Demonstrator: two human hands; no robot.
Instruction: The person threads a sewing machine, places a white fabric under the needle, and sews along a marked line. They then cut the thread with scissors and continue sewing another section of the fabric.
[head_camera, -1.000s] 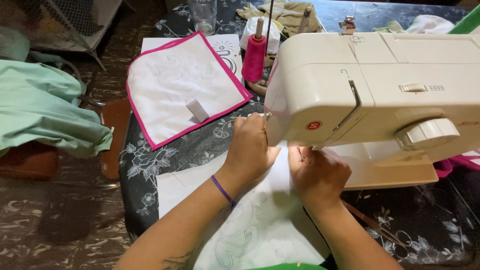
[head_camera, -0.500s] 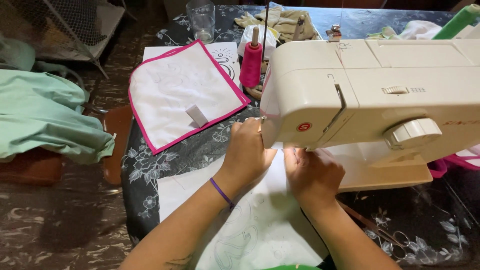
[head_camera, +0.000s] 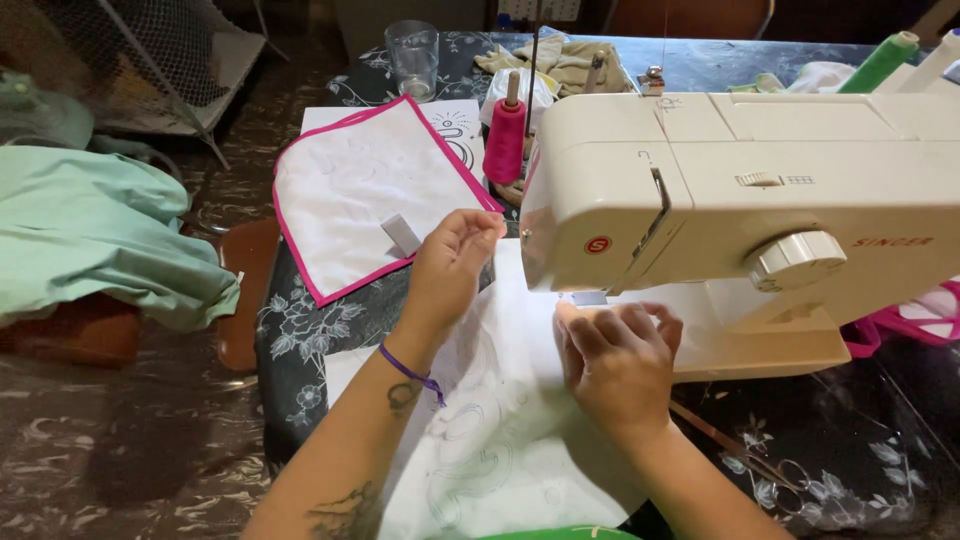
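Note:
A cream sewing machine (head_camera: 760, 190) stands on a dark flowered table (head_camera: 320, 320). White fabric with faint drawn outlines (head_camera: 490, 420) lies under its needle end and runs toward me. My right hand (head_camera: 615, 355) rests flat on this fabric just below the presser foot. My left hand (head_camera: 450, 265) is raised at the machine's left end, fingertips pinched together as if on a thread; the thread itself is too thin to see.
A white cloth piece edged in pink (head_camera: 370, 190) lies left of the machine, a pink thread spool (head_camera: 505, 135) and a glass (head_camera: 412, 60) behind it. Green cloth (head_camera: 90, 240) is heaped at far left. Scissors (head_camera: 760, 460) lie right of my arm.
My left hand has lifted off the fabric and pinched its fingers by the machine's left end. My right hand has stayed on the fabric.

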